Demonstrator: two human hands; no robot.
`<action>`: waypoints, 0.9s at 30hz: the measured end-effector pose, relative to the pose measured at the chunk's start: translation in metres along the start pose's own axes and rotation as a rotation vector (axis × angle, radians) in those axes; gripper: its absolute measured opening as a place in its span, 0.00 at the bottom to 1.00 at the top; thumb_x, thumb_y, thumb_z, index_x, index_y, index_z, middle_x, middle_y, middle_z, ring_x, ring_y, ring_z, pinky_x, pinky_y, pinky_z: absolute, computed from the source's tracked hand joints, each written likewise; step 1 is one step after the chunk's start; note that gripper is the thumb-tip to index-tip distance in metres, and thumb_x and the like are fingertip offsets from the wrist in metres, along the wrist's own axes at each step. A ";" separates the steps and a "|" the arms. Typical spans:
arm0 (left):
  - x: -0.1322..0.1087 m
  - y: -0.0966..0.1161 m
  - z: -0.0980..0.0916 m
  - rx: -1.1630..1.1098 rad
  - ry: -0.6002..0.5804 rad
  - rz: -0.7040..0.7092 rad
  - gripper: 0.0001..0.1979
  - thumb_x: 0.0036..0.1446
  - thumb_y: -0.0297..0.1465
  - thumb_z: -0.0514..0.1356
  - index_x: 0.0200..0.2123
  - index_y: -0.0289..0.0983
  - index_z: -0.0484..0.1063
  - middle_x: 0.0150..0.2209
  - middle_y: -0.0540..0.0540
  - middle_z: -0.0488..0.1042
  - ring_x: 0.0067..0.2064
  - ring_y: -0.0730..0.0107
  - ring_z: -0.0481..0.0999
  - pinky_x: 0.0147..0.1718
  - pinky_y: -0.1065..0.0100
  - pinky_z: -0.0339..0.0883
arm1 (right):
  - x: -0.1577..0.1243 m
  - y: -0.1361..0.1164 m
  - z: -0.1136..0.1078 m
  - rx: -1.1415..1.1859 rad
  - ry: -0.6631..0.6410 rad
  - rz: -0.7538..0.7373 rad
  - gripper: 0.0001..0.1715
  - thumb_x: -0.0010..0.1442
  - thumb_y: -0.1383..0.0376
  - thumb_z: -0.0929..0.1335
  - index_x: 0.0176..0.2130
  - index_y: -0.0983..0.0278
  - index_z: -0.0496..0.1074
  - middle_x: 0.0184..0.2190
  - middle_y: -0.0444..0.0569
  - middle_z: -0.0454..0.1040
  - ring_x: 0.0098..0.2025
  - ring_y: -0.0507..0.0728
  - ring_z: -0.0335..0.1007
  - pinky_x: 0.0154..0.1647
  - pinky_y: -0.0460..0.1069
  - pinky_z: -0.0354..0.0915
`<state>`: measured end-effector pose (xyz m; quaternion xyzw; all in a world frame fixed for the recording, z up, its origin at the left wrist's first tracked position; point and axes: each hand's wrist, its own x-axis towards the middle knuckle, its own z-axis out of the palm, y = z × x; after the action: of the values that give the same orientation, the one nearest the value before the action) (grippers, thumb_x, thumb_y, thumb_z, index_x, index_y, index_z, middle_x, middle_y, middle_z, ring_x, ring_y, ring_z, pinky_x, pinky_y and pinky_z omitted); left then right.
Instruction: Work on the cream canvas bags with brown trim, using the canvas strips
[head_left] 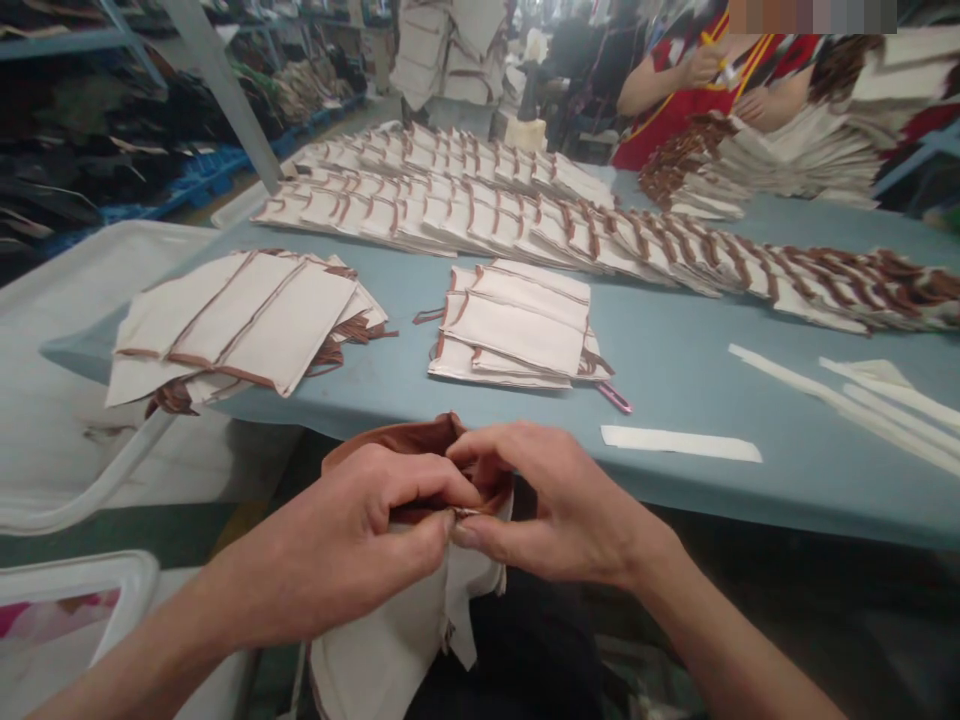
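A cream fabric piece with brown lining [390,625] hangs over my lap, just below the table's front edge. My left hand [375,530] pinches its seam between thumb and forefinger. Right beside it, my right hand [536,500] grips the same seam, thumb tip almost touching the left thumb. Brown cloth [405,437] bulges up behind the fingers. What exactly lies between the fingertips is too small to make out. Past the hands, a small stack of cream panels with brown trim [517,325] lies on the table, a pink thread snipper [615,398] by its corner.
The blue-covered table [675,370] carries another panel pile [232,315] at left and long overlapping rows of panels [480,215] behind. White strips [681,443] lie at right. A co-worker in red [712,90] stands across the table. White bins [120,270] stand at left.
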<state>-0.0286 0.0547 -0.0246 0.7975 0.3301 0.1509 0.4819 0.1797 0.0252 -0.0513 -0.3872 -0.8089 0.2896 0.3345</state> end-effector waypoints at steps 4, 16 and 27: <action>-0.009 -0.001 0.005 0.059 0.072 -0.013 0.09 0.57 0.22 0.57 0.29 0.39 0.73 0.27 0.56 0.77 0.26 0.76 0.72 0.25 0.76 0.61 | -0.005 0.005 0.005 -0.036 -0.128 0.010 0.18 0.64 0.62 0.70 0.25 0.61 0.62 0.20 0.38 0.62 0.24 0.51 0.56 0.28 0.49 0.50; -0.020 -0.028 0.021 0.562 0.179 0.468 0.10 0.65 0.20 0.52 0.36 0.39 0.66 0.26 0.53 0.70 0.26 0.70 0.69 0.27 0.66 0.57 | -0.016 0.002 0.019 0.516 -0.123 0.350 0.09 0.55 0.69 0.66 0.24 0.62 0.63 0.19 0.35 0.54 0.21 0.47 0.47 0.22 0.44 0.46; -0.020 -0.067 0.019 0.780 0.194 0.668 0.10 0.65 0.20 0.54 0.43 0.40 0.66 0.26 0.51 0.71 0.26 0.68 0.65 0.28 0.65 0.53 | -0.019 0.012 0.032 0.936 -0.170 0.631 0.08 0.51 0.60 0.66 0.26 0.63 0.67 0.20 0.38 0.58 0.23 0.49 0.47 0.22 0.45 0.46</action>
<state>-0.0580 0.0495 -0.0907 0.9619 0.1325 0.2353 0.0420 0.1691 0.0097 -0.0858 -0.3959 -0.4636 0.7332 0.3013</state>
